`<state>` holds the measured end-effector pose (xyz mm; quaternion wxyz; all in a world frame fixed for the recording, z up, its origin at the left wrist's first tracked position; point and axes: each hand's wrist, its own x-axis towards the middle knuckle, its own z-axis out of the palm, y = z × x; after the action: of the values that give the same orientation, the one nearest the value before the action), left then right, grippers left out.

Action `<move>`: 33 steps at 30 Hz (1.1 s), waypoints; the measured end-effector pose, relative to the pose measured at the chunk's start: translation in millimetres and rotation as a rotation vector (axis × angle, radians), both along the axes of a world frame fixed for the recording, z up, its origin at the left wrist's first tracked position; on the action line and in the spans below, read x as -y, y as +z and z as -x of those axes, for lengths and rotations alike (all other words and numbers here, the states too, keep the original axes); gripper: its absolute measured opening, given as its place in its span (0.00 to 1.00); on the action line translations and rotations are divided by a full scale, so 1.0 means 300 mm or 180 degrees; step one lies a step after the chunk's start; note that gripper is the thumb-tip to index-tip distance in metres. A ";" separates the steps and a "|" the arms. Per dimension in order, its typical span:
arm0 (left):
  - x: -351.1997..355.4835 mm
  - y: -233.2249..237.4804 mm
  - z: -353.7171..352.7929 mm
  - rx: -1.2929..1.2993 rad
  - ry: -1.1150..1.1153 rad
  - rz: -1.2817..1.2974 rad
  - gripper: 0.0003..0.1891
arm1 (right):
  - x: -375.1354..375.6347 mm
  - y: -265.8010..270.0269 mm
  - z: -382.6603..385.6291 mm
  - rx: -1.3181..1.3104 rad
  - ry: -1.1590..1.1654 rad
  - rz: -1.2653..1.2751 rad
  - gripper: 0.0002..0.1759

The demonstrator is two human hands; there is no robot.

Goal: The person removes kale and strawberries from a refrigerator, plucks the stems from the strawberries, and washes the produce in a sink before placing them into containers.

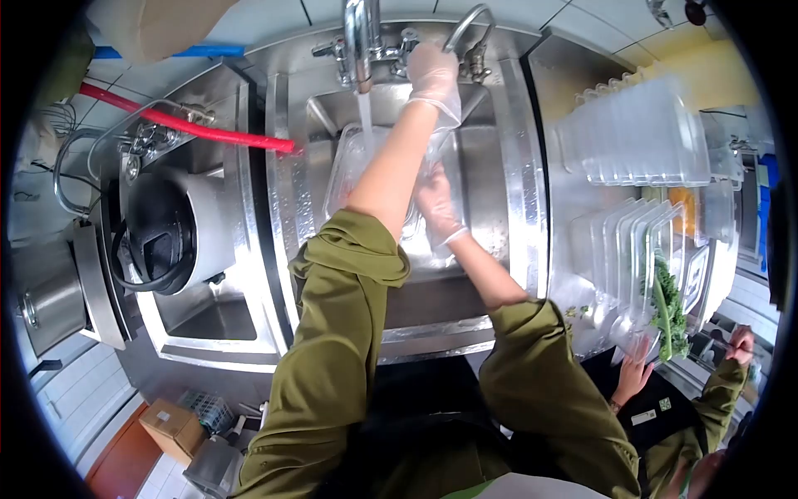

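My left hand [433,76], in a clear glove, reaches up to the tap fittings behind the sink, its fingers closed around a tap handle that they mostly hide. Water runs from the metal spout [359,58] into a clear plastic container [342,166] in the steel sink [486,158]. Lower down, my right hand [439,204], also gloved, is at the container's right side with its fingers bent against it. My left forearm covers part of the container, and glare blurs its edges.
Stacked clear containers [632,137] stand on the right counter, with leafy greens [667,312] near a co-worker's hand [634,374]. A red hose [199,129] crosses from the left, above a second sink holding a large pot [212,229]. A cardboard box [173,428] sits lower left.
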<state>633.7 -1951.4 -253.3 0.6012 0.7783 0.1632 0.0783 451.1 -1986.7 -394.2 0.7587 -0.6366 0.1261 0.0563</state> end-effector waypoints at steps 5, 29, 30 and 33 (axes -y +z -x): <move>0.034 -0.094 -0.065 0.0686 -0.0066 -0.0204 0.07 | 0.028 0.036 0.027 -0.0488 -0.0036 0.0354 0.20; 0.018 -0.362 0.685 -0.1310 -0.2521 -0.1075 0.38 | 0.145 0.480 0.023 -0.0429 0.1009 0.3820 0.20; 0.030 -0.412 0.694 -0.1028 -0.2533 -0.0943 0.38 | 0.145 0.484 0.025 -0.0379 0.1023 0.3901 0.20; 0.070 -0.539 0.697 -0.0490 -0.2263 0.0053 0.37 | 0.139 0.501 0.037 -0.0238 0.1077 0.4118 0.20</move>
<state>424.5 -1972.5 -415.1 0.5831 0.7851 -0.0723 -0.1958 440.0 -2028.4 -243.8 0.1999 -0.9719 0.0591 0.1095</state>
